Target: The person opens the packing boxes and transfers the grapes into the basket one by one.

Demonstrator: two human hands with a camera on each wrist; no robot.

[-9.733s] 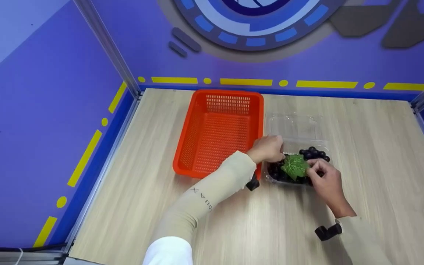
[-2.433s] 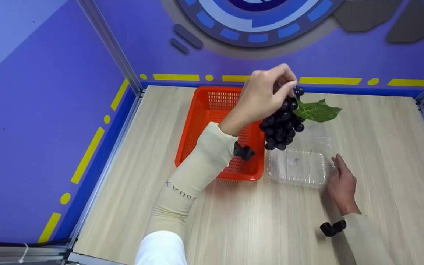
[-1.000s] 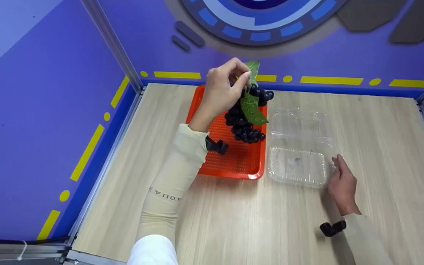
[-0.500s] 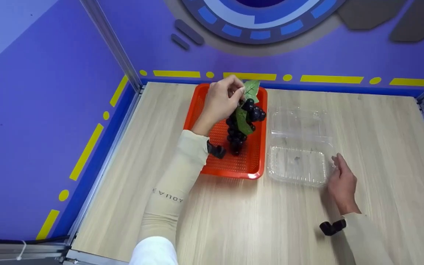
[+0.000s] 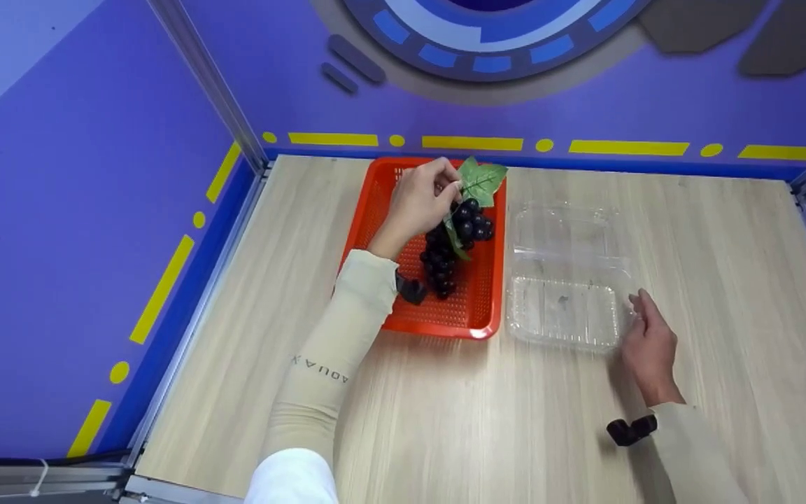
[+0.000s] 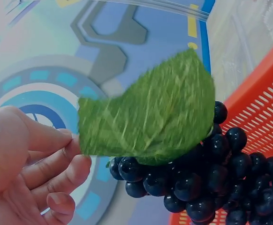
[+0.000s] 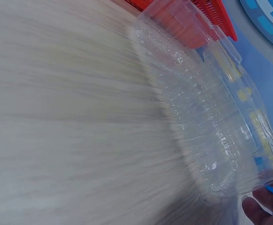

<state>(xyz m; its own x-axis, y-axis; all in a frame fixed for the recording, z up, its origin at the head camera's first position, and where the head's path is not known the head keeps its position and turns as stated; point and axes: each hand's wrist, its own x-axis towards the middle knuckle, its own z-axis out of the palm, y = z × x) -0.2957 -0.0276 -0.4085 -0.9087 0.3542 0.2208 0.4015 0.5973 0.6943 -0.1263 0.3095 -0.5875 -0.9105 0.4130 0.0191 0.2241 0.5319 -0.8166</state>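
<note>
A bunch of dark grapes with green leaves hangs down inside the orange-red basket. My left hand pinches it by the top of its stem, thumb against forefinger. In the left wrist view a leaf covers the stem beside the left hand, and the grapes spread out below it. To the right of the basket, my right hand lies with extended fingers at the right edge of the clear plastic clamshell box. Its fingertips show at that box's rim in the right wrist view.
The clamshell's lid is folded back flat toward the rear wall. Wood-grain tabletop extends in front of the basket and box. Blue printed panels with metal frame rails close off the back and sides.
The grapes have come out of the clamshell, travelled left in my left hand and sunk into the basket. My right hand moved to the box's right edge, then stayed there.
</note>
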